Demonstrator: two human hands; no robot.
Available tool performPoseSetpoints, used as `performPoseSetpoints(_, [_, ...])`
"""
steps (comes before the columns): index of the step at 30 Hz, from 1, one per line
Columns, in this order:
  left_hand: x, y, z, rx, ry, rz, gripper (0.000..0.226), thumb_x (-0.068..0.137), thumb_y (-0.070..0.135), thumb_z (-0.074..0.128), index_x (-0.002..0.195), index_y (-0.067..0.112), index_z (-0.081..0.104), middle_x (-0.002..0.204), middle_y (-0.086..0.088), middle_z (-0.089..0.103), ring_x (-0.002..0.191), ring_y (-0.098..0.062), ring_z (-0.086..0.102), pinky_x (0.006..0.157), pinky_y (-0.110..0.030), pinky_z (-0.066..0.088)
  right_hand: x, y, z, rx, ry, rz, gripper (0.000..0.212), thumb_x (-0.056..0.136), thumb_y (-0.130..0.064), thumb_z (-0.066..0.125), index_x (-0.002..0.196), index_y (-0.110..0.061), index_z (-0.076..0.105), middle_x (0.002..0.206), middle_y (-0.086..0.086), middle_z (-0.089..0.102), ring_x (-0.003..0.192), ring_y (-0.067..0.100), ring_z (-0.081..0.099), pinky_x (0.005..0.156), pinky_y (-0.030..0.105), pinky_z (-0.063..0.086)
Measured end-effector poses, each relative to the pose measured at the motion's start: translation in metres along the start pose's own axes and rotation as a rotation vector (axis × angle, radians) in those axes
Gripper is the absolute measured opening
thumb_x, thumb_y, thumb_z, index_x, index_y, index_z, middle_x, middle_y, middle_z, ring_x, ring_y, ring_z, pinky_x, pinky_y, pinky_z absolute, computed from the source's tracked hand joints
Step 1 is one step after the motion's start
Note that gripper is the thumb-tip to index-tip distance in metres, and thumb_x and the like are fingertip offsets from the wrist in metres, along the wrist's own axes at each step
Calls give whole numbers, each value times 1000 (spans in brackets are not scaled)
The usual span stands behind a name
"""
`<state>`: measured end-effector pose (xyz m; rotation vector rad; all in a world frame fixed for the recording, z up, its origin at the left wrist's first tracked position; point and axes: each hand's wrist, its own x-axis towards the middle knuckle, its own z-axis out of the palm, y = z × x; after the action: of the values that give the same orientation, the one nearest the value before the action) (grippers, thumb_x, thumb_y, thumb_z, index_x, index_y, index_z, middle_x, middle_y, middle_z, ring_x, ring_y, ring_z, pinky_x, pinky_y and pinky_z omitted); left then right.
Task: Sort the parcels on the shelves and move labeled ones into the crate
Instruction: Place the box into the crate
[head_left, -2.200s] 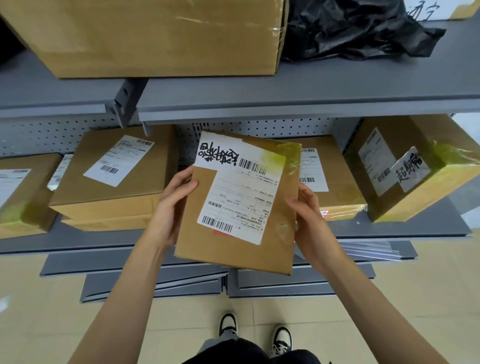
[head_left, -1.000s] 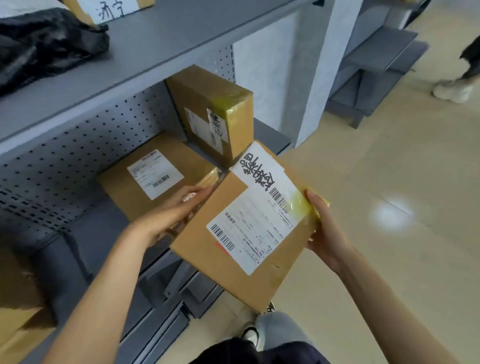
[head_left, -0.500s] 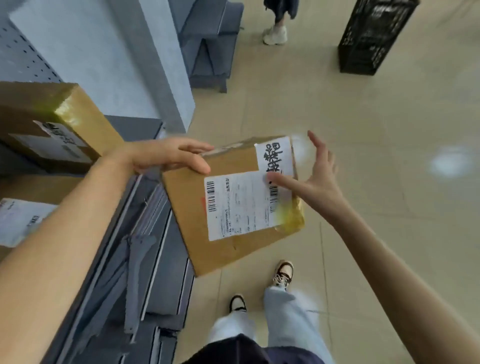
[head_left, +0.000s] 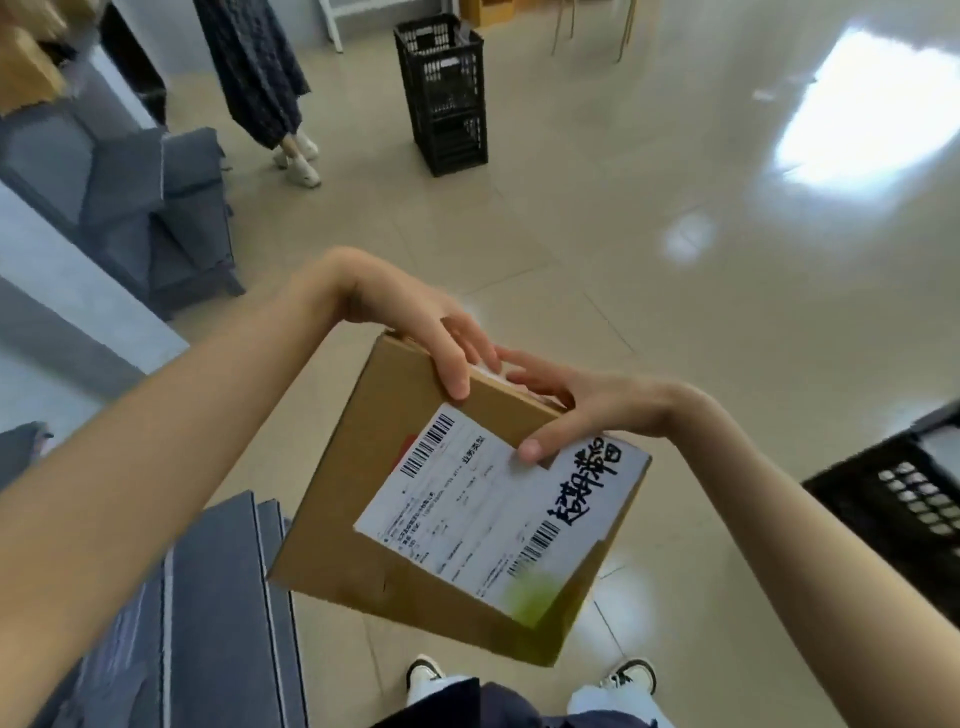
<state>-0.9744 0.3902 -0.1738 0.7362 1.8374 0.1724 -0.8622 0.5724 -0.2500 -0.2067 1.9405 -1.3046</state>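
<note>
surroundings: black crate at upper centre, open floor between.
left hand: clamped over labeled parcel top edge.
right hand: parcel pinched, thumb on label.

We're standing on a shiny beige tile floor with a big bright patch of light glaring off it. Grey metal shelf panels lie stacked at our left, and wooden chair legs show at the far end.

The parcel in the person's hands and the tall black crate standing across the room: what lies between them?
Head view: only bare tiled floor lies between the parcel and the tall black crate.
</note>
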Motion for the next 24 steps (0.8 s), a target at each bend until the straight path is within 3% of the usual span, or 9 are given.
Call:
performPoseSetpoints(2, [39,56,-8,51,-101,51,77,49,49,70,123,31,54,101,27,67,92,4,65,71,-12,50,-42,38,-23,110,2,-21,106,63,-39,79,143,-52,11,145,0,38,108,20,64,74,25,56])
performPoseSetpoints(5, [102,137,-15,125,-224,126,73,54,46,72,123,32,54,122,17,60,110,-8,61,83,-25,52,-109,93,-58,235,27,-5,125,50,-51,84,145,-49,4,149,2,34,117,21,59,82,28,55])
performPoseSetpoints(7, [138,187,-16,139,-304,172,66,57,43,73,121,34,56,124,13,59,107,-12,63,80,-28,54,-151,125,-78,309,61,6,127,48,-54,84,146,-47,4,146,3,38,116,23,60,83,29,55])
performPoseSetpoints(9, [170,233,-17,181,-333,222,61,59,43,73,118,37,58,125,8,58,105,-13,64,75,-25,55,-188,155,-93,376,126,9,112,57,-43,81,144,-48,11,141,6,43,111,23,63,79,28,55])
performPoseSetpoints(12, [208,289,-21,174,-262,304,62,60,53,72,119,45,55,128,9,57,116,-15,58,86,-31,53,-234,200,-107,527,288,16,98,62,-40,74,142,-49,17,136,8,47,106,27,66,78,32,57])
performPoseSetpoints(15, [240,325,-33,107,-38,368,61,59,67,66,117,58,50,131,23,48,128,-7,41,108,-44,31,-267,248,-115,631,522,64,102,56,-42,76,143,-46,22,133,8,49,106,30,65,85,41,55])
performPoseSetpoints(18, [279,344,-44,-70,79,392,77,50,77,66,121,57,46,127,31,44,130,-5,32,114,-51,14,-293,291,-125,844,681,19,93,59,-38,75,140,-38,30,126,14,58,97,32,68,75,39,58])
performPoseSetpoints(22, [341,380,-44,-182,137,385,110,33,82,67,133,51,34,141,13,36,135,-14,27,113,-50,18,-323,336,-150,1161,967,-46,62,70,-37,69,127,-22,48,92,7,74,74,21,72,59,29,57])
performPoseSetpoints(24, [378,404,-47,-228,127,393,121,32,80,70,140,46,25,144,7,32,134,-18,29,110,-54,23,-337,356,-168,1253,1107,-55,53,69,-41,71,114,-16,59,86,7,75,71,20,72,58,27,57])
